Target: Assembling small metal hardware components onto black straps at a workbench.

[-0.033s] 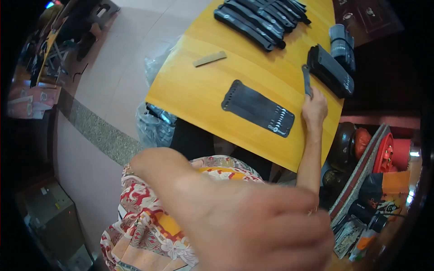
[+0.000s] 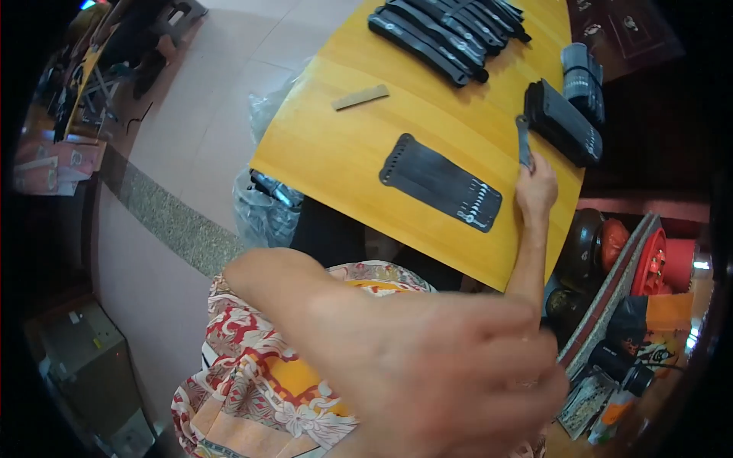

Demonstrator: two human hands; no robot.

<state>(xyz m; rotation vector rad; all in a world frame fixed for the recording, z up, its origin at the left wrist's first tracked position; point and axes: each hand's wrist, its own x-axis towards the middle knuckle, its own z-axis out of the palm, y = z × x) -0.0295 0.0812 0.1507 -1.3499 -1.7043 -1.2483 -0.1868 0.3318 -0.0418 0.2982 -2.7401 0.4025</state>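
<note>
My right hand [image 2: 537,189] rests at the table's right side, closed round a grey wrench [image 2: 523,137] whose ring end points away from me. Left of it, a flat black wrench holder [image 2: 437,183] lies on the yellow table [image 2: 324,149]; it has a row of holes at its far left end and white markings at its near right end. My left hand [image 2: 450,374] is large and close in front, above my lap, somewhat blurred. Its fingers are curled inward, and whatever they hold is hidden.
A stack of black holders [image 2: 439,34] lies at the far edge. Beside the wrench are a black bundle [image 2: 563,122] and a grey strapped roll [image 2: 582,80]. A tan strip [image 2: 360,98] lies farther left. A plastic bag [image 2: 267,214] hangs by the left edge; a cluttered shelf [image 2: 611,359] stands right.
The whole view has shifted slightly, so the table and its things sit a little farther right. My left hand has moved slightly; the right keeps hold of the wrench.
</note>
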